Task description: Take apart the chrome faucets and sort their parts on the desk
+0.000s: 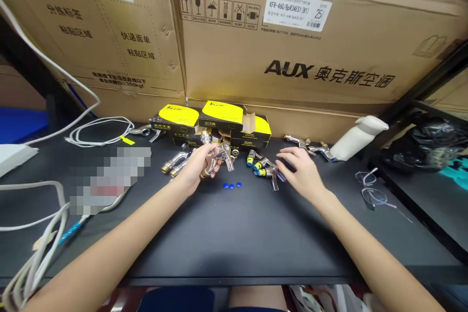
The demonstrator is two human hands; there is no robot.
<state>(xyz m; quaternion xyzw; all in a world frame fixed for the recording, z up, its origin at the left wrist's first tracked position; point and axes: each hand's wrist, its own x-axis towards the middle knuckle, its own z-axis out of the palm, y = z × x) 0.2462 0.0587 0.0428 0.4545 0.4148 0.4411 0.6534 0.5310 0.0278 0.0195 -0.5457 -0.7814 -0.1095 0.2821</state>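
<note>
My left hand is closed around a chrome faucet, whose lever handle sticks out to the right. My right hand is over the table with its fingers spread. Beside its fingertips lie several loose chrome lever handles with blue-and-yellow cartridge ends; whether a finger touches one is unclear. Three small blue caps rest on the black table between my hands. Chrome faucet bodies with brass-coloured threaded ends lie by my left hand, partly hidden behind it.
Yellow-and-black boxes are stacked at the back against large cartons. More faucets lie at back right near a white bottle. Eyeglasses lie far right. White cables and a blurred-out object occupy the left.
</note>
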